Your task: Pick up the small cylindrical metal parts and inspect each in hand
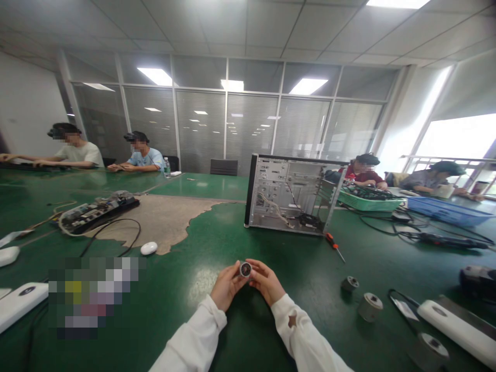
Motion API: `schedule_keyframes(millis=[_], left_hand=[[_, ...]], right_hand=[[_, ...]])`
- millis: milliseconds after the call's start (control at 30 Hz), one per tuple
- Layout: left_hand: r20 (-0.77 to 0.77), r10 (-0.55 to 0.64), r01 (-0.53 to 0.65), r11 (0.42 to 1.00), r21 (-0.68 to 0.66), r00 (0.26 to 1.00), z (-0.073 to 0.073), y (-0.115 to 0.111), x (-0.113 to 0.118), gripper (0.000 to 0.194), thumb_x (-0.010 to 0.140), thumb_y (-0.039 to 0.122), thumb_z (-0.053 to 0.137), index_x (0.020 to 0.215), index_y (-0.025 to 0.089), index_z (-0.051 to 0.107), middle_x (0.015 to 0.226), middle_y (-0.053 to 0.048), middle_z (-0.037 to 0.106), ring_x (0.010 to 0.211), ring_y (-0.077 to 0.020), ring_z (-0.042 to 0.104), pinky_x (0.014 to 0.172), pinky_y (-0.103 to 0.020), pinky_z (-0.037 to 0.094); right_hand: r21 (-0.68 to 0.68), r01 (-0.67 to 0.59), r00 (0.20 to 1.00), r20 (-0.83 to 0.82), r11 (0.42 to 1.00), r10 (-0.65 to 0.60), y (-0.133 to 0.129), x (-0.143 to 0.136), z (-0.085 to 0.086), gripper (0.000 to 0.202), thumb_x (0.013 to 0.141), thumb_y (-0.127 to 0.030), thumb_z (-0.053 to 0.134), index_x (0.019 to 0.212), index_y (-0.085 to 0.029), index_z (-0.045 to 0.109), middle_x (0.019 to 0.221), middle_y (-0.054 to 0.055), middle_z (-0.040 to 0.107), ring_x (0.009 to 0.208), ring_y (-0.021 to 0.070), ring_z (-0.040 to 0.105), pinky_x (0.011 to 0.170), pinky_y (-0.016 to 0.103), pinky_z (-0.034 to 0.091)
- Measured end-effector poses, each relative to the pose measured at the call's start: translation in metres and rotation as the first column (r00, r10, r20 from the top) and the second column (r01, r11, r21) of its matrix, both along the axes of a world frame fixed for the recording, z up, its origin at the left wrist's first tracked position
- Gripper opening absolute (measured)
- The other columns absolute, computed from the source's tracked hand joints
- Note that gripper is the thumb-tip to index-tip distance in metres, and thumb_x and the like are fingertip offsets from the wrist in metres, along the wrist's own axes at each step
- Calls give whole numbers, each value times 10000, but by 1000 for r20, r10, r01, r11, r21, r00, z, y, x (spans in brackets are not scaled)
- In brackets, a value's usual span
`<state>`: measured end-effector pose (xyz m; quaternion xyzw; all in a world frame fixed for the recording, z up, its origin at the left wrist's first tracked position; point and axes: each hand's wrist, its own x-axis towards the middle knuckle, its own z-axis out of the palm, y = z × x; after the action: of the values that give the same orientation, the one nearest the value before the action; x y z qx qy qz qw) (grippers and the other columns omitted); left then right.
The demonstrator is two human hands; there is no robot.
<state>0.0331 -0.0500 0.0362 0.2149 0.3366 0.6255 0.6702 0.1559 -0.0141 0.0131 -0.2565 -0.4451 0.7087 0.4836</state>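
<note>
My left hand [226, 284] and my right hand [267, 281] meet over the middle of the table. Between their fingertips they hold a small metal cylinder [245, 269], its round end facing me. A pale rim surrounds the dark, brownish inside of that end; finer detail is too small to tell. Three similar metal cylinders stand to the right of my right hand: a small one [350, 283], a larger one [370, 307] and another [429, 351] near the front edge of the view. Beyond my hands lies a screwdriver [335, 246] with a red and black handle.
An opened computer case [289, 194] stands ahead. Green [372, 202] and blue baskets [449, 209] sit at right, near black cables. At left are a stripped device [98, 213], a white oval object [149, 248] and a white bar [23, 305]. Several people sit around the table [217, 237].
</note>
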Motion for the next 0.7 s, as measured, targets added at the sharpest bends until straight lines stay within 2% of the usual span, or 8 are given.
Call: schedule_keyframes(millis=[167, 400, 567, 700], left_hand=[[-16, 11, -11, 1000, -5, 1000, 0, 0, 0, 171, 678, 243, 619, 715, 80, 580, 700, -82, 642, 614, -131, 614, 606, -210, 518], [-44, -109, 111, 993, 36, 993, 0, -3, 0, 240, 676, 245, 625, 833, 70, 575, 808, -111, 638, 702, -146, 621, 674, -226, 516], [-67, -115, 116, 993, 11, 991, -2, -2, -1, 239, 648, 220, 651, 816, 73, 567, 787, -113, 637, 683, -152, 623, 687, -253, 518], [-33, -148, 148, 989, 12, 988, -2, -2, -2, 290, 686, 289, 609, 874, 72, 569, 817, -129, 634, 703, -157, 619, 685, -249, 515]], right_hand=[[-9, -3, 1000, -5, 1000, 3, 0, 0, 1, 392, 513, -293, 715, 872, -185, 602, 836, 46, 625, 659, 132, 567, 543, 237, 419], [-67, 9, 1000, -24, 998, -11, 0, 2, 4, 342, 550, -315, 693, 841, -160, 600, 802, 48, 626, 644, 127, 567, 601, 265, 437], [-61, 16, 999, -50, 998, -19, 0, 2, 3, 336, 562, -306, 691, 850, -164, 592, 795, 42, 624, 635, 119, 567, 579, 243, 428], [-101, 10, 997, -75, 995, -18, 3, 4, 1, 320, 611, -363, 645, 865, -178, 585, 810, 47, 622, 643, 121, 571, 582, 245, 429]])
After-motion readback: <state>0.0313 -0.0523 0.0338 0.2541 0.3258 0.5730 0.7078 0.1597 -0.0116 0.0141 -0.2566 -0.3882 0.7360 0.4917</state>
